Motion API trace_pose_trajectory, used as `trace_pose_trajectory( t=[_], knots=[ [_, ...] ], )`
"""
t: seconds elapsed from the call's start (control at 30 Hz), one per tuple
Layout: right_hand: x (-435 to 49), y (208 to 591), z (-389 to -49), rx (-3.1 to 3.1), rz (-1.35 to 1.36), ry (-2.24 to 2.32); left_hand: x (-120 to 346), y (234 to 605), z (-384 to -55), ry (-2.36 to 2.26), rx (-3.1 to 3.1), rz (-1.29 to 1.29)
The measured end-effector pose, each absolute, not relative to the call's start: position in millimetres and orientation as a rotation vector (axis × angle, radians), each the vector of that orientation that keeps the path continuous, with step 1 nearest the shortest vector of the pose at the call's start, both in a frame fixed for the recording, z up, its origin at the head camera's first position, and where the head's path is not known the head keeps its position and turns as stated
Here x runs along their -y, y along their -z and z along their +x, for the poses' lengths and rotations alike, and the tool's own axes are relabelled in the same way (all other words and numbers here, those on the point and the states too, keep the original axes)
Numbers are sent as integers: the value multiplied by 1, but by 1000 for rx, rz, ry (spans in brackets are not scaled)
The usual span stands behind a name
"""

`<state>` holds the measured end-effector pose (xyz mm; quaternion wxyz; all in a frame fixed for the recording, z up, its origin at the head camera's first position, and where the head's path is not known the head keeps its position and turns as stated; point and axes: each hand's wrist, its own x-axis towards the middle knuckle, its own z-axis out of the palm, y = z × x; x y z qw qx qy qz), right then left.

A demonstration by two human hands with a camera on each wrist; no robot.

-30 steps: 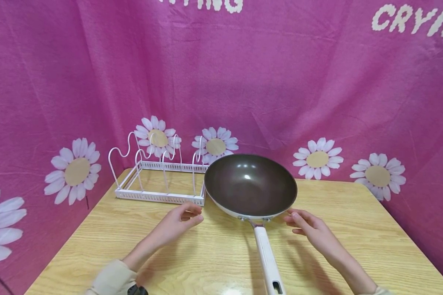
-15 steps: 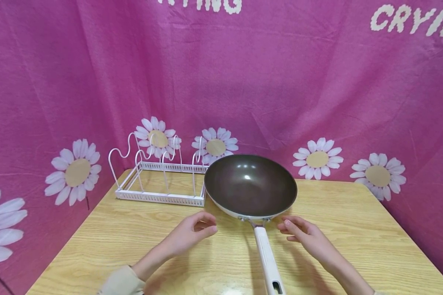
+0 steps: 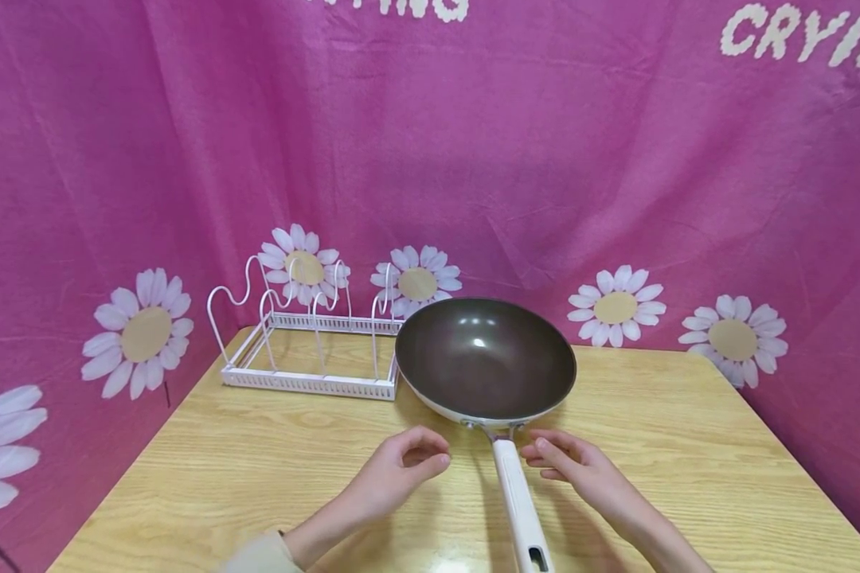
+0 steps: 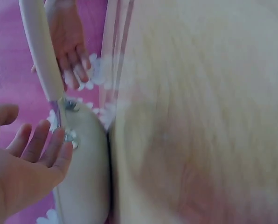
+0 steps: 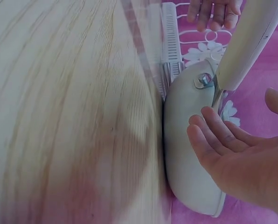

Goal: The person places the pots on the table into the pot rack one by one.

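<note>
A wok [image 3: 483,358] with a dark inside and a cream outside rests on the table, its white handle [image 3: 519,505] pointing toward me. My left hand [image 3: 401,471] hovers to the left of the handle, fingers loosely bent, holding nothing. On the other side of the handle, close to it, my right hand [image 3: 576,469] also holds nothing. In the left wrist view the fingers [image 4: 41,149] are spread near the riveted end of the handle. The right wrist view has relaxed fingers [image 5: 223,137] beside the wok's outer wall; whether they touch it I cannot tell.
A white wire rack [image 3: 308,383] with several upright loops stands left of the wok, close against its rim. The wooden table [image 3: 674,430] carries both. A magenta cloth [image 3: 516,159] with daisies hangs behind and at the sides.
My left hand has moved right and nearer to me, toward the handle. The right hand has shifted left toward the handle. Wok and rack have stayed in place.
</note>
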<state>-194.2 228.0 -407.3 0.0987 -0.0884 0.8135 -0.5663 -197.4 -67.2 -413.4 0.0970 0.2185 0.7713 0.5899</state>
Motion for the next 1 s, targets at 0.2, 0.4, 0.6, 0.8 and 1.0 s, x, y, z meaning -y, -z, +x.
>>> trace_pose_trajectory(
  t=[0.2, 0.4, 0.6, 0.8, 1.0],
  knots=[
    [-225, 408, -192, -2395, -333, 1671, 53, 419, -184, -1845, -2115, 584],
    [-217, 408, -190, -2395, -350, 1667, 41, 423, -175, -1874, -1999, 617],
    [-210, 409, -188, -2402, -301, 1622, 36, 426, -169, -1912, -1882, 556],
    [-207, 407, -187, -2356, -295, 1612, 34, 427, -165, -1935, -1803, 504],
    [-206, 409, -188, -2330, -283, 1623, 31, 432, -163, -1933, -1731, 471]
  ],
)
